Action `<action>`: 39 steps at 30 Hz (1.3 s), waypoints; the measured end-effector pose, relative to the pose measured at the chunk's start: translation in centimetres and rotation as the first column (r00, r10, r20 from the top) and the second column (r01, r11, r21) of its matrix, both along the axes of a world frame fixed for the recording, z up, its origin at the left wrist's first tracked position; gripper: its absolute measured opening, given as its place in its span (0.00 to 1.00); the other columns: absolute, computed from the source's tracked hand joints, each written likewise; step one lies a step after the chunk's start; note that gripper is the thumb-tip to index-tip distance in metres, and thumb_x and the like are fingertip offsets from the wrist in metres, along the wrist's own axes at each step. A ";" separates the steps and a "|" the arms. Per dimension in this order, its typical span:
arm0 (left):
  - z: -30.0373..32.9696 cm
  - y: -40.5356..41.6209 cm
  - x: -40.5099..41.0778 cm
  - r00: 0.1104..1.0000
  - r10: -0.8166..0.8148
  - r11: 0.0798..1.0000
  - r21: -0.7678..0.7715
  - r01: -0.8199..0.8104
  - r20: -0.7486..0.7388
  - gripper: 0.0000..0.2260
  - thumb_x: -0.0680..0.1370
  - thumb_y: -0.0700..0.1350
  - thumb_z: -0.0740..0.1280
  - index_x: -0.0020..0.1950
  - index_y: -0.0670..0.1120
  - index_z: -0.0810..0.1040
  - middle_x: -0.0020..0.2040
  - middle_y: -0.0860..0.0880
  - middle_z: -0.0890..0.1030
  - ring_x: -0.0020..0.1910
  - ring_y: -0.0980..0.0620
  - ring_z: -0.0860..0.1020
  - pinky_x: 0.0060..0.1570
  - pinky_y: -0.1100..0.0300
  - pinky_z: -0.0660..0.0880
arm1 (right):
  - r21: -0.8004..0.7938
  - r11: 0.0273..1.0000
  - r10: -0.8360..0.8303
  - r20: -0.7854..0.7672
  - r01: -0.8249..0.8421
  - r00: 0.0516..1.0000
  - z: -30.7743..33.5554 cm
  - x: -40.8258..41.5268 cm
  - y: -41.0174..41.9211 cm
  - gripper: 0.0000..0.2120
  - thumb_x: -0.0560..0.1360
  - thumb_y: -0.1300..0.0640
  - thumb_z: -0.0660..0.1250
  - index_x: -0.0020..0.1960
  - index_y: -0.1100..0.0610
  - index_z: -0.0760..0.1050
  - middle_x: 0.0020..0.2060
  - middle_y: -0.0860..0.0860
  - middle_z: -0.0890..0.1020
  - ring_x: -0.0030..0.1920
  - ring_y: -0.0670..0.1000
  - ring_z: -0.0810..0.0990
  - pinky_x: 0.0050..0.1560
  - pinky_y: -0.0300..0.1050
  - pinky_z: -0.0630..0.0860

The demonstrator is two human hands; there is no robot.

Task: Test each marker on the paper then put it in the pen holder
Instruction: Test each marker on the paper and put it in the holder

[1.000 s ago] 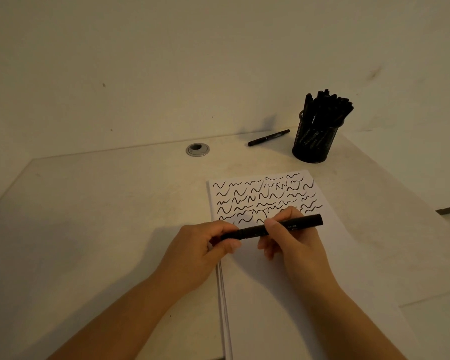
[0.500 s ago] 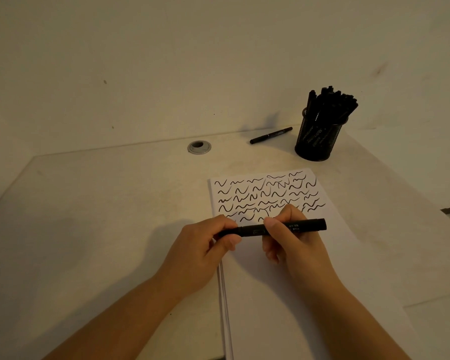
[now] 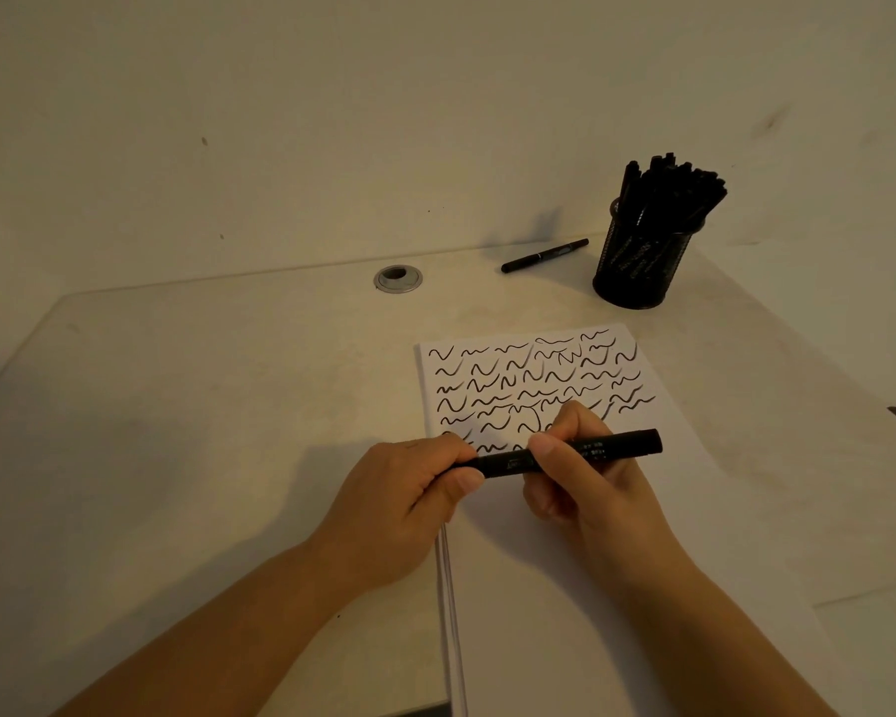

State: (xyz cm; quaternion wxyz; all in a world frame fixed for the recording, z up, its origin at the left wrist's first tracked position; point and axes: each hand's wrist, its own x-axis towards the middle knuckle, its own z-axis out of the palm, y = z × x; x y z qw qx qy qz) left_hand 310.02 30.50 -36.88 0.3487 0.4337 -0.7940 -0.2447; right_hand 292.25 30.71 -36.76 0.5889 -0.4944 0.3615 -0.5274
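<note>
A black marker (image 3: 611, 445) is held level above the white paper (image 3: 565, 587), between both hands. My left hand (image 3: 404, 504) grips its left end, the fingers curled round it. My right hand (image 3: 585, 489) pinches the barrel near its middle, thumb on top. The upper part of the paper is covered with rows of black squiggles (image 3: 528, 380). A black mesh pen holder (image 3: 637, 266) packed with several black markers stands at the back right. Another black marker (image 3: 544, 256) lies flat on the desk just left of the holder.
The pale desk (image 3: 203, 432) meets a wall at the back. A round metal cable grommet (image 3: 398, 278) sits near the back edge. The paper is the top sheet of a stack whose left edge (image 3: 448, 613) shows. The desk's right edge runs past the holder.
Both hands keep the same hold on the marker. The view has shifted slightly; the hands and marker have hardly moved.
</note>
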 end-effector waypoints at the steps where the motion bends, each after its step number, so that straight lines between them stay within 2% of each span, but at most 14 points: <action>1: 0.0 0.0 0.0 1.000 -0.001 1.000 0.016 0.002 -0.013 0.11 0.75 0.57 0.55 0.38 0.55 0.72 0.25 0.58 0.70 0.26 0.58 0.70 0.27 0.70 0.63 | 0.002 1.000 0.000 0.004 0.000 1.000 0.0 0.0 0.0 0.10 0.70 0.57 0.63 0.32 0.52 0.67 0.20 0.49 0.68 0.24 0.46 0.63 0.26 0.34 0.64; 3: -0.1 0.0 -0.1 0.999 -0.010 0.998 0.054 0.012 -0.042 0.10 0.75 0.57 0.55 0.37 0.58 0.71 0.24 0.56 0.71 0.25 0.57 0.69 0.26 0.69 0.63 | 0.005 1.000 0.006 0.011 -0.006 1.000 0.0 0.1 0.0 0.10 0.70 0.57 0.64 0.31 0.51 0.68 0.20 0.48 0.68 0.23 0.46 0.63 0.26 0.34 0.64; 6: -0.3 -0.1 -0.1 0.991 -0.048 0.988 0.142 0.065 -0.121 0.11 0.74 0.56 0.56 0.36 0.57 0.73 0.23 0.54 0.70 0.23 0.57 0.68 0.27 0.71 0.62 | -0.003 1.000 0.030 -0.001 -0.030 1.000 0.1 0.1 0.0 0.10 0.70 0.56 0.65 0.31 0.50 0.69 0.20 0.47 0.68 0.23 0.46 0.64 0.27 0.34 0.64; 10: -0.3 -0.3 0.1 0.981 -0.084 0.964 0.236 0.124 -0.175 0.11 0.74 0.56 0.56 0.35 0.56 0.74 0.23 0.57 0.71 0.23 0.59 0.67 0.28 0.72 0.62 | -0.019 0.999 0.037 -0.033 -0.038 0.999 0.3 0.1 0.1 0.09 0.68 0.51 0.66 0.31 0.49 0.69 0.21 0.47 0.68 0.24 0.46 0.64 0.27 0.33 0.64; 15: -0.3 -0.5 -0.2 0.985 -0.023 0.976 0.212 0.059 -0.169 0.11 0.73 0.58 0.57 0.37 0.58 0.76 0.24 0.57 0.74 0.25 0.59 0.68 0.28 0.71 0.63 | 0.004 0.998 -0.067 -0.063 0.068 0.996 0.5 0.4 -0.1 0.10 0.69 0.55 0.63 0.30 0.50 0.68 0.20 0.49 0.69 0.22 0.46 0.64 0.25 0.33 0.64; 21: -0.3 -0.8 0.5 0.962 0.079 0.980 0.196 -0.028 -0.263 0.06 0.74 0.55 0.61 0.41 0.59 0.77 0.28 0.56 0.76 0.27 0.60 0.70 0.31 0.70 0.67 | 0.038 0.997 -0.066 -0.052 0.068 0.996 0.8 0.0 0.3 0.05 0.69 0.54 0.64 0.35 0.52 0.75 0.26 0.49 0.75 0.25 0.47 0.69 0.24 0.37 0.66; 24: 0.1 -1.1 0.3 0.951 0.134 0.980 0.180 -0.086 -0.278 0.06 0.74 0.50 0.61 0.40 0.57 0.76 0.28 0.56 0.77 0.28 0.61 0.72 0.33 0.73 0.69 | 0.008 0.987 -0.157 -0.102 0.159 0.982 1.4 -1.2 0.1 0.06 0.71 0.56 0.67 0.35 0.54 0.77 0.24 0.51 0.74 0.24 0.48 0.70 0.23 0.37 0.67; 26: 0.5 -1.4 0.0 0.950 0.152 0.981 0.161 -0.111 -0.273 0.05 0.74 0.53 0.61 0.40 0.57 0.75 0.29 0.57 0.78 0.29 0.61 0.73 0.33 0.72 0.69 | -0.018 0.984 -0.175 -0.163 0.175 0.971 2.1 -1.8 -0.3 0.08 0.73 0.58 0.66 0.35 0.53 0.78 0.25 0.50 0.76 0.25 0.48 0.72 0.25 0.38 0.70; 28: 1.2 -1.8 -0.1 0.947 0.151 0.987 0.103 -0.126 -0.284 0.08 0.73 0.57 0.59 0.38 0.57 0.74 0.29 0.57 0.78 0.29 0.60 0.73 0.33 0.71 0.69 | -0.070 0.984 -0.177 -0.278 0.164 0.944 2.9 -2.6 -0.8 0.07 0.71 0.56 0.67 0.35 0.51 0.78 0.26 0.49 0.78 0.26 0.46 0.74 0.28 0.36 0.72; 31: 2.6 -2.5 -0.2 0.957 0.135 0.991 0.026 -0.133 -0.258 0.10 0.73 0.57 0.57 0.36 0.59 0.73 0.28 0.57 0.77 0.27 0.57 0.71 0.30 0.66 0.67 | -0.143 0.986 -0.143 -0.499 0.082 0.854 4.3 -4.1 -1.6 0.06 0.70 0.53 0.68 0.35 0.48 0.79 0.27 0.45 0.79 0.27 0.42 0.73 0.31 0.31 0.71; 33: 3.7 -3.2 -0.8 0.973 0.114 0.992 -0.022 -0.121 -0.200 0.10 0.74 0.58 0.56 0.36 0.59 0.72 0.29 0.58 0.77 0.27 0.51 0.71 0.28 0.64 0.65 | -0.200 0.979 -0.105 -0.650 -0.036 0.753 5.3 -4.7 -2.1 0.05 0.71 0.50 0.66 0.37 0.42 0.78 0.30 0.41 0.79 0.29 0.40 0.72 0.31 0.29 0.69; 36: 5.4 -4.4 -2.2 0.992 0.077 0.992 -0.089 -0.086 -0.099 0.09 0.74 0.58 0.55 0.37 0.59 0.71 0.28 0.56 0.76 0.26 0.52 0.71 0.26 0.66 0.65 | -0.323 0.922 -0.191 -0.859 -0.213 0.475 6.7 -5.1 -3.0 0.04 0.73 0.46 0.62 0.46 0.39 0.75 0.31 0.38 0.75 0.37 0.39 0.73 0.36 0.29 0.68; 38: 6.5 -5.3 -3.3 0.998 0.070 0.988 -0.138 -0.070 -0.007 0.10 0.74 0.59 0.56 0.37 0.58 0.71 0.27 0.56 0.75 0.26 0.55 0.71 0.26 0.67 0.65 | -0.409 0.860 -0.321 -0.899 -0.305 0.299 7.2 -5.3 -3.8 0.10 0.75 0.47 0.62 0.55 0.44 0.75 0.35 0.37 0.72 0.38 0.41 0.71 0.38 0.31 0.67; 39: 6.8 -5.8 -3.9 0.997 0.074 0.984 -0.162 -0.067 0.036 0.11 0.74 0.59 0.56 0.38 0.56 0.72 0.27 0.56 0.75 0.28 0.55 0.71 0.27 0.67 0.66 | -0.440 0.839 -0.372 -0.893 -0.320 0.253 7.4 -5.4 -4.3 0.12 0.75 0.47 0.62 0.57 0.46 0.75 0.37 0.38 0.73 0.38 0.42 0.70 0.39 0.32 0.67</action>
